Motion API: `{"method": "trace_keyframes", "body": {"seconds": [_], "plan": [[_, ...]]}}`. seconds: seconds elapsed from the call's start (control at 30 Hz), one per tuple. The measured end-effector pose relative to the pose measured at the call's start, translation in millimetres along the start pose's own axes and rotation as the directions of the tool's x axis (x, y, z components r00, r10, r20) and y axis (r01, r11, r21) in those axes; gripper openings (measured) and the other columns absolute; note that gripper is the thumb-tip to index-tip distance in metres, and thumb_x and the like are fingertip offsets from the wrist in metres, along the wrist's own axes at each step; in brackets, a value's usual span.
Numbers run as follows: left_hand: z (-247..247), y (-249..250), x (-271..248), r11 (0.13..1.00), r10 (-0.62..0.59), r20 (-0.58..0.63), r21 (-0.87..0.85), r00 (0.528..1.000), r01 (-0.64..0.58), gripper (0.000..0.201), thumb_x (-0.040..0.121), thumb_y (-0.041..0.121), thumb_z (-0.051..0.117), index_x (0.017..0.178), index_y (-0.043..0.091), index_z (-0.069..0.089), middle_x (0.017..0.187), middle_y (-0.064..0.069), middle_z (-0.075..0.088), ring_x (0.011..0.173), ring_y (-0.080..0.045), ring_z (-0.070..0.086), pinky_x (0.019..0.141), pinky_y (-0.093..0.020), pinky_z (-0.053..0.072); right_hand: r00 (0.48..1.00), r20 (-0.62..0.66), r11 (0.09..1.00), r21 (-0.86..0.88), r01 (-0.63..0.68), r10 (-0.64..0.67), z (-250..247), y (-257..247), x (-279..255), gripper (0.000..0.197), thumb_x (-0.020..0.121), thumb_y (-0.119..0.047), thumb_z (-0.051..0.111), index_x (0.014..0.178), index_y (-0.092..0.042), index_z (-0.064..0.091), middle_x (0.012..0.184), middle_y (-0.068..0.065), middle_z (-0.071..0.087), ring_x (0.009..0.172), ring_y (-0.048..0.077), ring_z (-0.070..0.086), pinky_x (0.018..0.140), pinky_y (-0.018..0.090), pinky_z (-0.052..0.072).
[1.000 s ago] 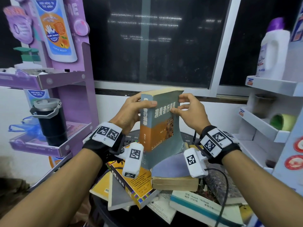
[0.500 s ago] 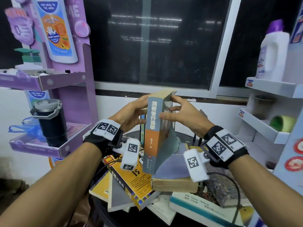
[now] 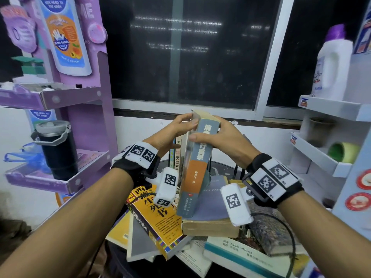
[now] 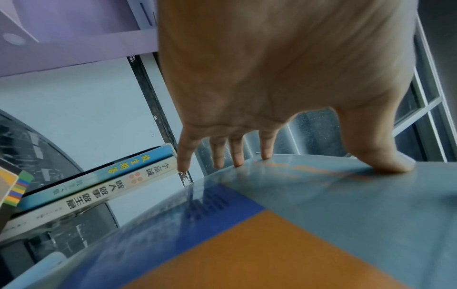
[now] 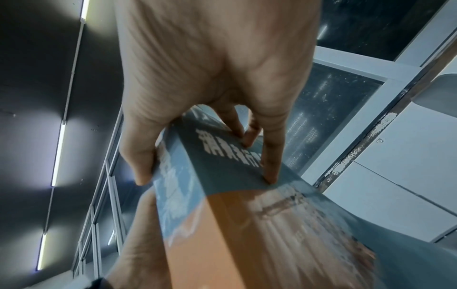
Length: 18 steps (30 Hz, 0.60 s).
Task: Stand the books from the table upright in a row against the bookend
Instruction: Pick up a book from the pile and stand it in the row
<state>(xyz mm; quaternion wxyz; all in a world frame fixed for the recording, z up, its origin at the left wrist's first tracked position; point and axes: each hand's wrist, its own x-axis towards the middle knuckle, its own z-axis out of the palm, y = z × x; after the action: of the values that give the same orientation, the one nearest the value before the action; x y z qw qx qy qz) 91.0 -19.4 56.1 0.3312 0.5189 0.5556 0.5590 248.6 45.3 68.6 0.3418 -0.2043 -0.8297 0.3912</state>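
Observation:
A grey-blue and orange book (image 3: pixel 197 167) stands upright with its spine facing me, above a pile of flat books. My left hand (image 3: pixel 185 125) holds its top left, thumb (image 4: pixel 385 156) on the cover and fingers (image 4: pixel 237 154) over the edge. My right hand (image 3: pixel 206 135) grips the upper spine, thumb (image 5: pixel 138 156) on one side and fingers (image 5: pixel 272 152) on the other. Two thin books (image 3: pixel 177 155) stand upright just left of it, also visible as spines (image 4: pixel 103 185) in the left wrist view. The bookend is hidden.
The pile on the dark round table (image 4: pixel 24 140) includes a yellow book (image 3: pixel 154 215), a lilac book (image 3: pixel 210 203) and a white-teal book (image 3: pixel 241 255). A purple rack (image 3: pixel 88 125) with a black tumbler (image 3: pixel 58 149) stands left; white shelves (image 3: pixel 321 157) stand right.
The book has turned from cover-toward-me to spine-toward-me and moved closer to the two standing books. My right hand has shifted from the book's edge onto the spine.

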Motion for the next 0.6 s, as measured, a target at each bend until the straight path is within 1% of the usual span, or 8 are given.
{"method": "trace_keyframes", "body": {"seconds": [0.03, 0.07, 0.17, 0.3, 0.37, 0.5, 0.53, 0.6], "plan": [[-1.3, -1.7, 2.9, 1.000, 0.002, -0.010, -0.010, 1.000, -0.002, 0.065, 0.072, 0.056, 0.060, 0.131, 0.037, 0.043, 0.136, 0.008, 0.052, 0.127, -0.014, 0.047, 0.108, -0.052, 0.033, 1.000, 0.013, 1.000, 0.010, -0.003, 0.003, -2.3, -0.1, 0.4, 0.041, 0.075, -0.035, 0.080, 0.108, -0.034, 0.057, 0.108, -0.005, 0.069, 0.101, 0.014, 0.067, 0.091, 0.039, 0.056], [-2.7, -3.8, 5.8, 0.999, 0.003, -0.024, -0.034, 1.000, -0.004, 0.062, 0.073, 0.055, 0.061, 0.130, 0.036, 0.045, 0.136, 0.007, 0.052, 0.128, -0.015, 0.046, 0.108, -0.052, 0.033, 1.000, 0.027, 1.000, 0.016, -0.007, 0.006, -4.4, -0.6, -0.1, 0.041, 0.073, -0.032, 0.082, 0.107, -0.033, 0.058, 0.105, -0.005, 0.070, 0.098, 0.014, 0.068, 0.090, 0.039, 0.056], [-6.7, -10.7, 16.6, 0.993, 0.008, -0.110, -0.119, 0.994, -0.021, 0.048, 0.087, 0.043, 0.061, 0.130, 0.029, 0.049, 0.130, 0.006, 0.056, 0.119, -0.012, 0.051, 0.105, -0.044, 0.037, 1.000, -0.004, 1.000, 0.014, -0.025, 0.025, -9.3, -1.0, 0.1, 0.061, 0.064, -0.033, 0.081, 0.118, -0.021, 0.056, 0.104, -0.003, 0.069, 0.096, 0.015, 0.068, 0.087, 0.038, 0.057], [-7.2, -17.2, 25.8, 0.982, 0.031, -0.203, -0.178, 0.979, -0.068, 0.046, 0.091, 0.033, 0.060, 0.133, 0.022, 0.045, 0.122, 0.002, 0.057, 0.103, -0.010, 0.057, 0.083, -0.031, 0.047, 1.000, -0.012, 0.999, 0.017, -0.029, 0.029, -15.9, -2.5, 0.1, 0.046, 0.076, -0.012, 0.077, 0.115, -0.018, 0.054, 0.105, 0.003, 0.067, 0.098, 0.022, 0.067, 0.085, 0.038, 0.058], [-7.3, -19.6, 26.3, 0.982, 0.030, -0.192, -0.175, 0.981, -0.064, 0.049, 0.089, 0.037, 0.062, 0.133, 0.022, 0.047, 0.115, 0.005, 0.060, 0.102, -0.011, 0.057, 0.078, -0.030, 0.046, 0.999, 0.020, 0.999, 0.010, -0.035, 0.035, -19.5, -4.7, 0.2, 0.046, 0.078, -0.008, 0.076, 0.118, -0.017, 0.054, 0.105, 0.004, 0.067, 0.095, 0.021, 0.068, 0.079, 0.036, 0.058], [-10.4, -21.1, 24.8, 0.991, 0.029, -0.123, -0.126, 0.992, -0.044, 0.056, 0.075, 0.049, 0.058, 0.125, 0.022, 0.053, 0.107, 0.007, 0.066, 0.095, -0.012, 0.060, 0.079, -0.031, 0.046, 0.995, 0.080, 0.999, 0.002, -0.053, 0.052, -28.6, -12.4, 1.1, 0.044, 0.077, 0.000, 0.072, 0.115, -0.018, 0.059, 0.098, 0.003, 0.067, 0.085, 0.017, 0.066, 0.074, 0.040, 0.058], [-10.5, -20.7, 24.8, 0.991, 0.036, -0.117, -0.124, 0.993, -0.050, 0.053, 0.076, 0.048, 0.057, 0.122, 0.022, 0.055, 0.104, 0.007, 0.067, 0.093, -0.011, 0.061, 0.078, -0.030, 0.047, 0.994, 0.094, 0.998, -0.002, -0.059, 0.059, -30.4, -14.5, 2.0, 0.044, 0.077, 0.001, 0.072, 0.115, -0.018, 0.059, 0.097, 0.003, 0.067, 0.083, 0.016, 0.066, 0.071, 0.038, 0.058], [-9.6, -19.4, 25.5, 0.987, 0.070, -0.120, -0.135, 0.990, -0.086, 0.028, 0.086, 0.038, 0.057, 0.109, 0.022, 0.059, 0.094, 0.009, 0.071, 0.084, -0.006, 0.066, 0.071, -0.024, 0.051, 0.990, 0.105, 0.996, -0.013, -0.089, 0.090, -31.6, -18.7, 3.7, 0.044, 0.076, -0.001, 0.072, 0.116, -0.018, 0.061, 0.097, 0.004, 0.067, 0.081, 0.015, 0.066, 0.065, 0.033, 0.058]]}}
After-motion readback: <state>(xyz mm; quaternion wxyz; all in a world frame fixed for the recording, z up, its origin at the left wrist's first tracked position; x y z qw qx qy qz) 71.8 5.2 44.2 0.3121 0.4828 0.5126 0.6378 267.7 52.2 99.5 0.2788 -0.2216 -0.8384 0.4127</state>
